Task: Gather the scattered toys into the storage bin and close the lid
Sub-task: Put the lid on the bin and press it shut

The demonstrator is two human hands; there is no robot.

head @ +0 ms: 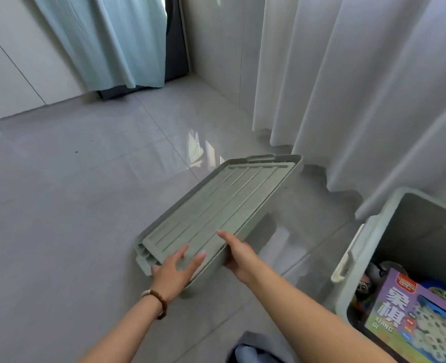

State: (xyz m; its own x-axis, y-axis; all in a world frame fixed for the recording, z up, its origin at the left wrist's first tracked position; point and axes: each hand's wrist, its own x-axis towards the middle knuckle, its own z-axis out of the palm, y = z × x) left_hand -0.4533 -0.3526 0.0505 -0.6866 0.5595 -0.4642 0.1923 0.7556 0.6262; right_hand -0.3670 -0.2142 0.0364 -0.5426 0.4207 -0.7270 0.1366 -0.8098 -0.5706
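lid [216,205] held up, left of the open storage bin [374,231]
left hand [176,271] lies flat on the lid's near corner, fingers spread; right hand [239,258] grips its near edge, thumb on top. a purple game box [410,310] sits inside the bin.

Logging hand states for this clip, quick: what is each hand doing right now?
Left hand: open, fingers flat on the green bin lid.
Right hand: grips the lid's edge, thumb on top.

The lid [216,205] is left of the storage bin [379,231], which stands on the floor [72,205]; a boxed game [413,310] lies inside the bin, curtains [347,87] behind both.
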